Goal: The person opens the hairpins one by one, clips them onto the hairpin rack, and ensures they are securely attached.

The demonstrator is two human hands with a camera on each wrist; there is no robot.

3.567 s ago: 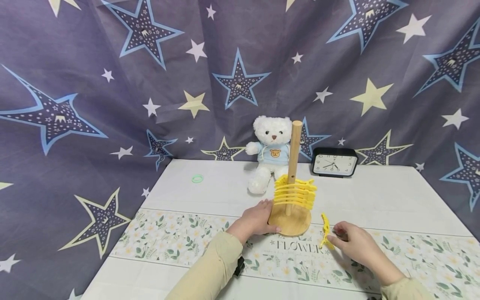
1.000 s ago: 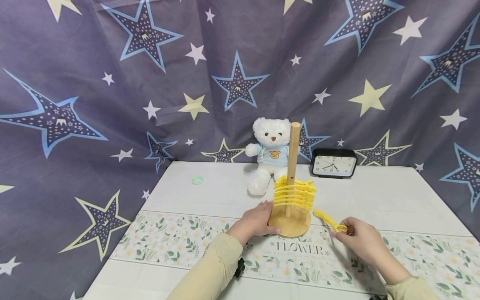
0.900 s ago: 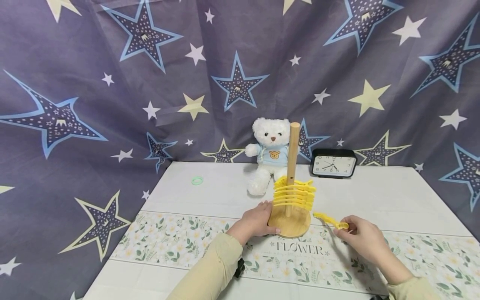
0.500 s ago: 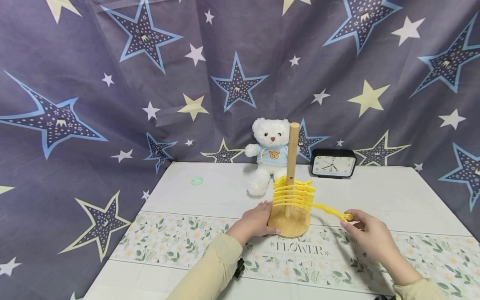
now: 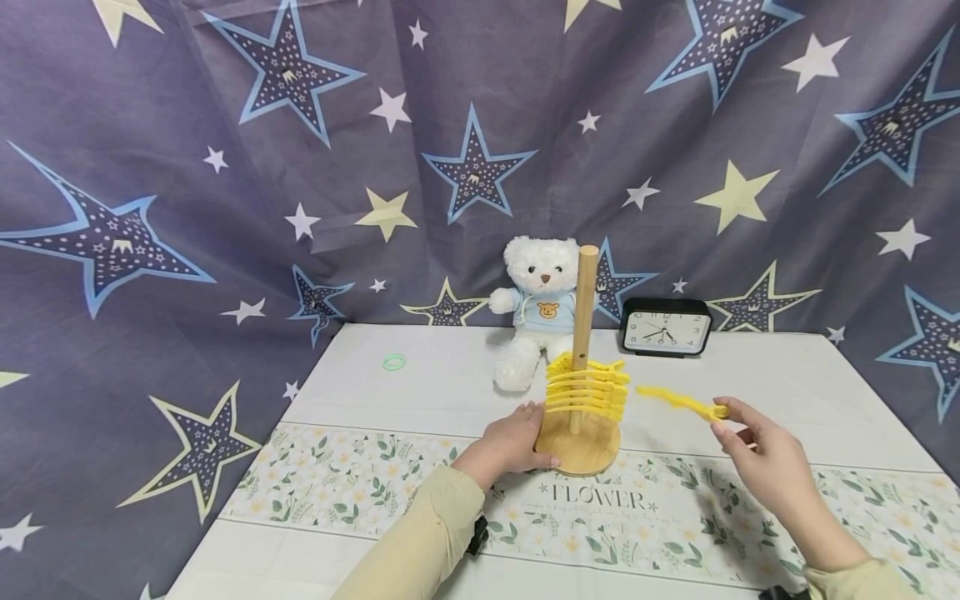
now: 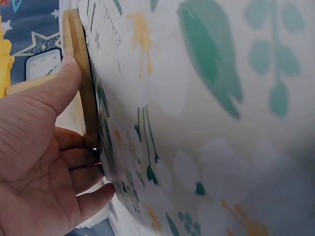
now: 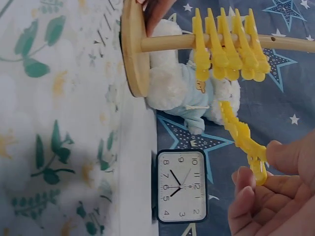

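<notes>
My left hand (image 5: 512, 440) holds the round base of a wooden stand (image 5: 576, 450), its thumb over the rim in the left wrist view. Several yellow plastic hair clips (image 5: 613, 400) are stacked on the lower half of the stand's upright post, straddling it. Between thumb and fingertips, my right hand (image 5: 776, 458) pinches one more yellow hair clip (image 5: 678, 400) by its rear end. This clip is in the air right of the stack, apart from the post, its toothed length pointing left toward it.
Behind the stand sits a white teddy bear (image 5: 525, 358) in a blue top. A black desk clock (image 5: 666, 327) stands at the back right. A small green ring (image 5: 393, 362) lies at the back left, and a starry curtain (image 5: 315, 217) hangs behind the table.
The right hand has picked the hair clip up from the tablecloth, turned it to point left, and raised it up and rightward. The left hand and stand have stayed put.
</notes>
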